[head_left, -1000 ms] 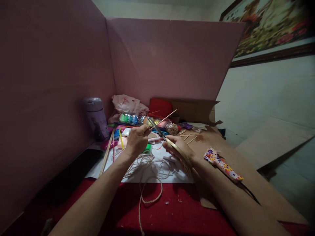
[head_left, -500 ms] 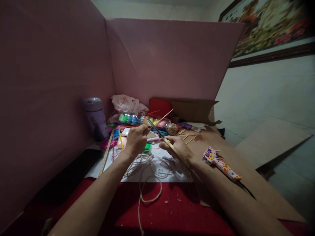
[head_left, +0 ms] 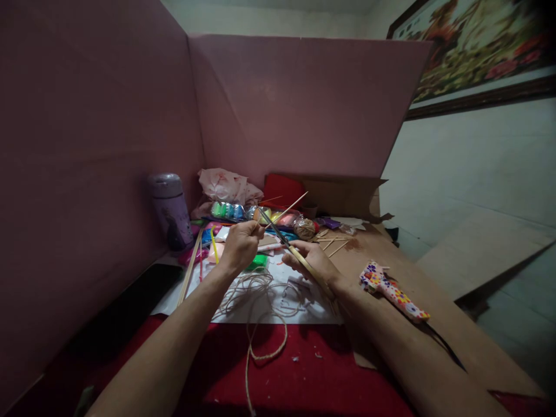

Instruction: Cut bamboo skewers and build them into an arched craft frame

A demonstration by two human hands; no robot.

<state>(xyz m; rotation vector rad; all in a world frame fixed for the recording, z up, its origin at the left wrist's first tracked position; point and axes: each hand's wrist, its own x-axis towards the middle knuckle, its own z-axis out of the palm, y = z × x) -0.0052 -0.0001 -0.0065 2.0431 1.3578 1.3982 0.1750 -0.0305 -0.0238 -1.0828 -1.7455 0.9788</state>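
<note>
My left hand point(head_left: 240, 246) is closed in a pinch around a thin wooden stick point(head_left: 296, 202), which slants up and to the right. In my right hand point(head_left: 318, 263) is a pair of scissors point(head_left: 300, 255) with yellowish handles and dark blades. The blades point up and left, crossing the stick just right of my left fingertips. Whether they touch it I cannot tell. Loose twine point(head_left: 256, 284) lies in coils below my hands on white paper point(head_left: 237, 313). A green packet point(head_left: 258, 262) sits just below my left hand.
A purple bottle point(head_left: 171, 211) stands at the left, near a dark flat object point(head_left: 143, 286). Colourful clay packs point(head_left: 228, 210) and a twine ball point(head_left: 304, 228) lie at the back. A flowered glue gun point(head_left: 393, 292) rests on cardboard point(head_left: 460, 347) at the right.
The view has shifted very slightly. Both hands, the stick and the scissors keep nearly the same position.
</note>
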